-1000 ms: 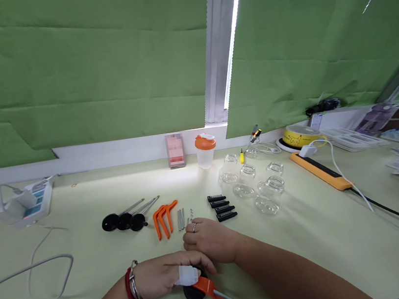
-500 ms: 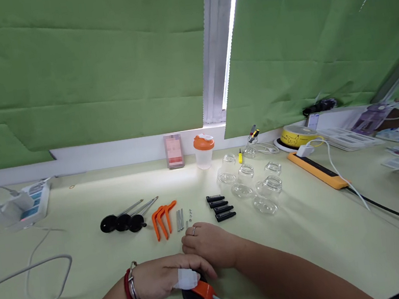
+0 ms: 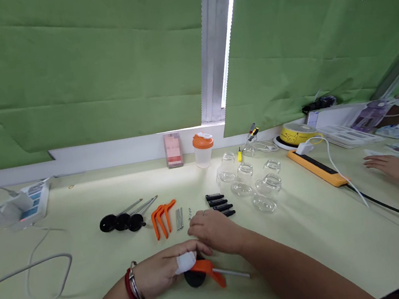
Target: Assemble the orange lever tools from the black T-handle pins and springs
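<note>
My left hand (image 3: pixel 166 270), with white tape on its thumb, is closed on a part-built assembly: a round black cap (image 3: pixel 195 278), an orange crank handle (image 3: pixel 211 270) and a metal rod (image 3: pixel 234 273) pointing right. My right hand (image 3: pixel 214 229) is just beyond, knuckles up and fingers curled down at the table, touching or nearly touching my left fingertips. Whatever its fingers hold is hidden. Tiny metal pieces (image 3: pixel 189 212) lie just past its fingertips. To their left are long metal screws (image 3: pixel 179 219) and loose orange handles (image 3: pixel 163 219). Slim black slotted parts (image 3: pixel 217 202) lie partly behind my right hand.
Black caps with metal rods (image 3: pixel 122 221) lie at left. Clear jars (image 3: pixel 242 178) stand right of centre, near an orange-lidded cup (image 3: pixel 203 151) and a phone (image 3: pixel 173 150). An orange power strip (image 3: pixel 317 168) and a co-worker's hand (image 3: pixel 391 167) are at right. A cable (image 3: pixel 51 259) crosses the left side.
My right hand has moved right and up, covering part of the black slotted parts. The assembly in my left hand has risen slightly, its rod swinging more level. The co-worker's hand reaches further in.
</note>
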Action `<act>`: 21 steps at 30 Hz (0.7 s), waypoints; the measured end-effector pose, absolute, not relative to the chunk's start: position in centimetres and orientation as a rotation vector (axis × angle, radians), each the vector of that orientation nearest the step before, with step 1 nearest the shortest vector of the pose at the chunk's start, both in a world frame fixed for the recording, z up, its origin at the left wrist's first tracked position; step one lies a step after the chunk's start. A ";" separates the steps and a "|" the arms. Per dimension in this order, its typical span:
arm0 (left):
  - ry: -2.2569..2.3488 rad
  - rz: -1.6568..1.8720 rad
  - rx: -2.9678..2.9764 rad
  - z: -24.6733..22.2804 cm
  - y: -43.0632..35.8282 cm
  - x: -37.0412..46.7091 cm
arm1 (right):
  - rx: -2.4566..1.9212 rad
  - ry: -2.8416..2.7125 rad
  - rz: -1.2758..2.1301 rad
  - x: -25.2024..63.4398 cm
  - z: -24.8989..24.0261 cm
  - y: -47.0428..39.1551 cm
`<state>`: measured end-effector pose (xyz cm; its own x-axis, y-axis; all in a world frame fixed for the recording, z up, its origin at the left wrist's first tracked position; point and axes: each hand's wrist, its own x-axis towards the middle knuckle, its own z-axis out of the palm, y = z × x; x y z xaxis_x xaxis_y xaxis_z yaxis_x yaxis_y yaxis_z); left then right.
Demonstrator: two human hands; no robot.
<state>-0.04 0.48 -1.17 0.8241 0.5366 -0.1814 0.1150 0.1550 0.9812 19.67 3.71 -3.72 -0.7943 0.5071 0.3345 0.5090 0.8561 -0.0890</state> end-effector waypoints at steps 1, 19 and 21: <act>0.558 0.399 1.324 -1.5 0.5 0.1 | -0.802 -2.551 0.073 20.0 -3.5 4.0; 0.484 0.710 0.949 -3.7 0.6 1.8 | -0.866 -1.321 1.377 18.9 -0.6 1.7; 0.470 0.710 0.959 -3.7 0.6 1.8 | -0.878 -1.365 1.349 18.7 -0.8 1.6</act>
<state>1.82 0.61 -3.66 0.6845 0.7269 -0.0557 -0.3344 0.3810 0.8620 18.73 1.65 -0.78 -0.2520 0.9557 0.1519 -0.1410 0.1190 -0.9828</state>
